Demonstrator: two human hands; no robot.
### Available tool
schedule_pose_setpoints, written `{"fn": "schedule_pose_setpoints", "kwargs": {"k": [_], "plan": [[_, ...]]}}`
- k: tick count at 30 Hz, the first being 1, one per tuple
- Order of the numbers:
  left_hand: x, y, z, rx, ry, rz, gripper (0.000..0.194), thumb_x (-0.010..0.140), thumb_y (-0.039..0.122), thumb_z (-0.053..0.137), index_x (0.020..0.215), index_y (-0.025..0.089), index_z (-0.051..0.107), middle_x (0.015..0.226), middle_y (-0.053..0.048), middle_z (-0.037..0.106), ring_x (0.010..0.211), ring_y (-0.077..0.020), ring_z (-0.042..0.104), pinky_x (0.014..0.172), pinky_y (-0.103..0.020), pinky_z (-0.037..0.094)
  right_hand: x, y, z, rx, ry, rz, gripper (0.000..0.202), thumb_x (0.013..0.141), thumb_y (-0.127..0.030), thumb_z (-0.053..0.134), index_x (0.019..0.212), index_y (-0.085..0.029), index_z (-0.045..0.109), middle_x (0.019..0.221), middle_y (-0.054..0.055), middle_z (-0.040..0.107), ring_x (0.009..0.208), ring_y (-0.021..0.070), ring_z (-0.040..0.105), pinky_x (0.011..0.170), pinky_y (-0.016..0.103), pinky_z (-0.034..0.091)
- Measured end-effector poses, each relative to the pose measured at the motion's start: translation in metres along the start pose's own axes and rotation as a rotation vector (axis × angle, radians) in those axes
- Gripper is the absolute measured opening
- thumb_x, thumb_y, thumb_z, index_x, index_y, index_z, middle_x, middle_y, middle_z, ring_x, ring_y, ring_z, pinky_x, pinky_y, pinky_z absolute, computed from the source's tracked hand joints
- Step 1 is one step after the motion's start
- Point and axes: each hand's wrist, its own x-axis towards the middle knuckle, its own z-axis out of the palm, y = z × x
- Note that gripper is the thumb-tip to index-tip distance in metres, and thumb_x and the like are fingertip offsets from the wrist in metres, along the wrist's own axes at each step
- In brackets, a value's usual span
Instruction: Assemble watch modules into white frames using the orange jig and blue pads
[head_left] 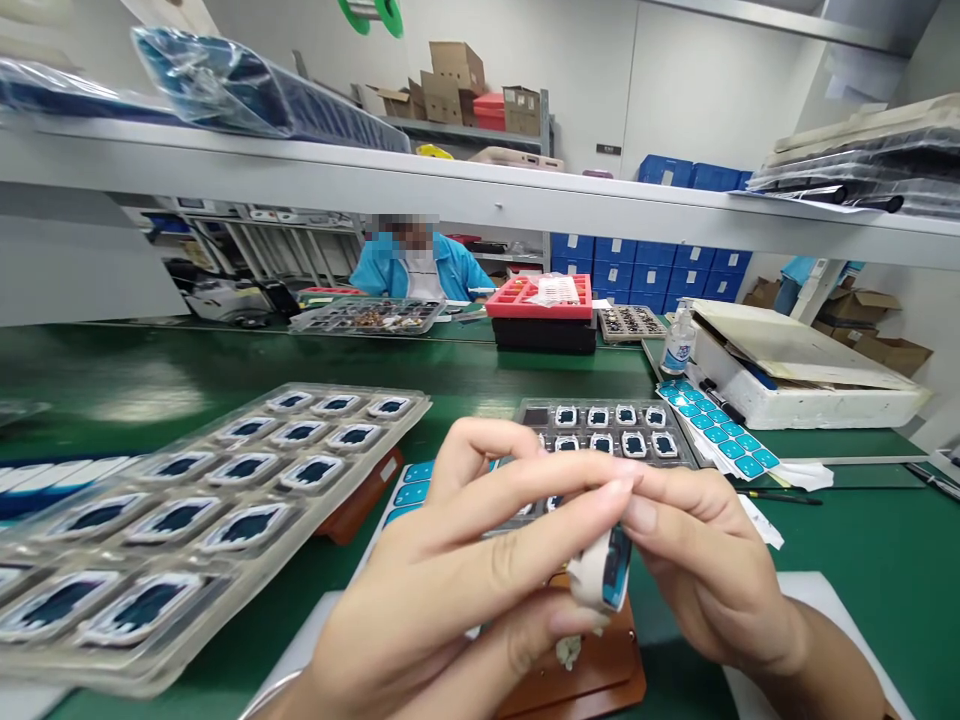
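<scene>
A small white part with a dark, blue-edged face (606,572) is held upright between my two hands, near the lower middle of the head view. My left hand (487,560) grips it between thumb and fingers, its fingers hiding much of the part. The fingertips of my right hand (701,545) are pinched at the part's upper edge and touch the left fingertips. Below the hands lies a brown block-like fixture (611,665) with a pale crumpled bit (568,652) on it.
A large clear tray of framed parts (262,530) stands at left, a second tray (679,440) behind my hands. Blue sticker sheets (724,435), a bottle (679,345) and a white foam box (817,400) are at right. A person in blue (457,268) sits opposite, beneath a shelf (450,190).
</scene>
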Motion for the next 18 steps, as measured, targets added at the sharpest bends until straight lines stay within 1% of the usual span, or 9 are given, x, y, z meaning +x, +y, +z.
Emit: {"fn": "schedule_pose_setpoints", "kwargs": {"k": [4,8,12,14,18], "plan": [[-0.0024,-0.0015,0.0010,0.020,-0.025,0.007,0.053,0.093,0.031,0.057,0.144,0.038,0.045,0.130,-0.001,0.065,0.104,-0.0287,0.058,0.087,-0.046,0.047,0.0000,0.0000,-0.0003,0.009,0.001,0.014,0.025,0.093,-0.029,0.063,0.117,-0.031,0.071,0.115,0.003,0.073,0.112,0.0221,0.067,0.107,0.044,0.046],[-0.0031,-0.0032,0.0007,0.031,-0.058,0.020,0.054,0.093,0.032,0.057,0.145,0.036,0.043,0.138,-0.001,0.059,0.106,-0.0276,0.057,0.088,-0.044,0.048,0.0003,-0.0011,-0.0002,0.024,-0.013,0.022,0.026,0.093,-0.029,0.063,0.117,-0.031,0.071,0.113,0.003,0.074,0.112,0.0225,0.067,0.104,0.042,0.049],[-0.0019,-0.0019,-0.0008,0.060,-0.082,0.020,0.055,0.094,0.022,0.057,0.146,0.035,0.041,0.141,-0.001,0.057,0.109,-0.0238,0.056,0.091,-0.040,0.047,-0.0005,-0.0029,0.0004,0.005,0.006,0.039,0.025,0.092,-0.030,0.063,0.116,-0.028,0.072,0.110,0.005,0.075,0.112,0.0236,0.067,0.101,0.042,0.051],[-0.0014,-0.0007,-0.0017,0.057,-0.074,0.015,0.056,0.094,0.019,0.057,0.146,0.034,0.042,0.140,-0.002,0.057,0.111,-0.0234,0.055,0.091,-0.039,0.047,-0.0008,-0.0033,0.0006,0.001,0.015,0.042,0.023,0.092,-0.030,0.064,0.113,-0.027,0.074,0.110,0.004,0.075,0.114,0.0240,0.066,0.103,0.042,0.050],[0.0002,0.0023,-0.0018,-0.012,-0.071,-0.002,0.053,0.092,0.020,0.060,0.142,0.034,0.049,0.135,-0.003,0.062,0.107,-0.0238,0.058,0.093,-0.040,0.047,-0.0002,-0.0027,0.0007,-0.004,0.025,0.034,0.021,0.090,-0.032,0.066,0.109,-0.027,0.076,0.109,0.004,0.075,0.114,0.0241,0.065,0.105,0.042,0.049]]}}
